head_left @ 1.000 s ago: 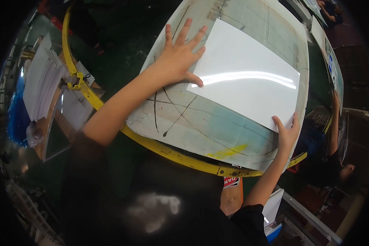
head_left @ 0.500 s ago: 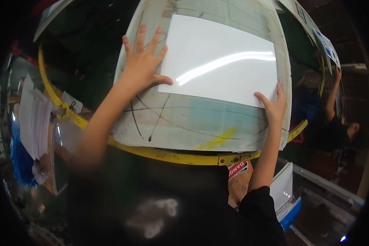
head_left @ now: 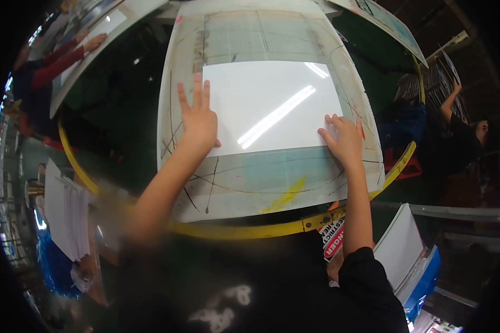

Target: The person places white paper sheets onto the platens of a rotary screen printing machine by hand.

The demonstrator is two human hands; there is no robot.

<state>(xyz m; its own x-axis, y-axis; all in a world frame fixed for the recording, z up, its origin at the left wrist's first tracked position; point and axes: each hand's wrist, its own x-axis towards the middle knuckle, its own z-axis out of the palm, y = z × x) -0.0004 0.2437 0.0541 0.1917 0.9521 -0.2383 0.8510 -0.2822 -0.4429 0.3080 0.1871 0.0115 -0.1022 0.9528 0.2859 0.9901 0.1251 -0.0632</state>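
A glossy white sheet [head_left: 269,108] lay flat on the scuffed, line-marked surface [head_left: 272,177], near its middle and a little toward 12 o'clock. The left hand [head_left: 197,119] rested at the sheet's 9 o'clock edge, its grip open, fingers straight and pointing toward 12 o'clock, the thumb touching the lower left corner. The right hand [head_left: 344,139] pressed on the sheet's corner at 4 o'clock, its grip also open, fingers spread flat on the paper, holding nothing. A yellow rail [head_left: 250,228] curved along the surface's near edge at 6 o'clock. A stack of white sheets [head_left: 66,216] stood well apart at 8 o'clock. Another person's arm [head_left: 449,105] reached up at 3 o'clock.
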